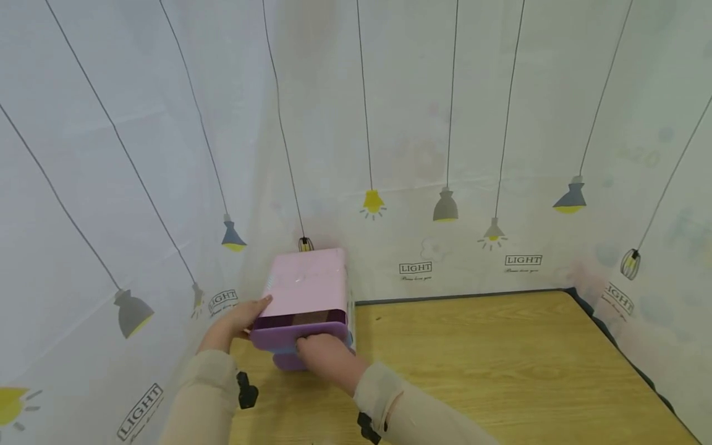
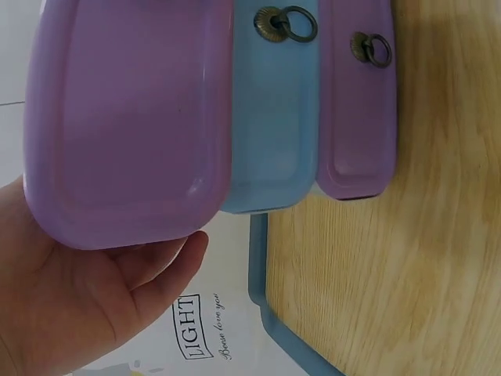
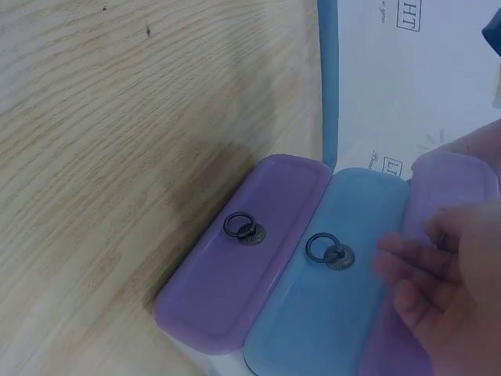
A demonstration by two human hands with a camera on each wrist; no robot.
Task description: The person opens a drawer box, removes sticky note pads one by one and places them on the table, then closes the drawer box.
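Note:
A small drawer cabinet (image 1: pixel 308 278) with a pink top stands on the table near the back wall. Its purple top drawer (image 2: pixel 141 117) is pulled partly out, showing a dark opening and something brown inside. Below are a blue middle drawer (image 3: pixel 337 290) and a purple bottom drawer (image 3: pixel 243 258), each with a bronze ring pull. My left hand (image 1: pixel 247 316) grips the cabinet's left side, thumb on the top edge, fingers behind the drawer front. My right hand (image 1: pixel 328 355) has curled fingers at the middle of the top drawer's front; the pull there is hidden by them.
A wooden table (image 1: pixel 473 358) extends to the right of the cabinet, with a dark edge along the back. White wall sheeting (image 1: pixel 411 123) printed with hanging lamps stands close behind and to the left. Black wrist straps (image 1: pixel 246 390) show at both sleeves.

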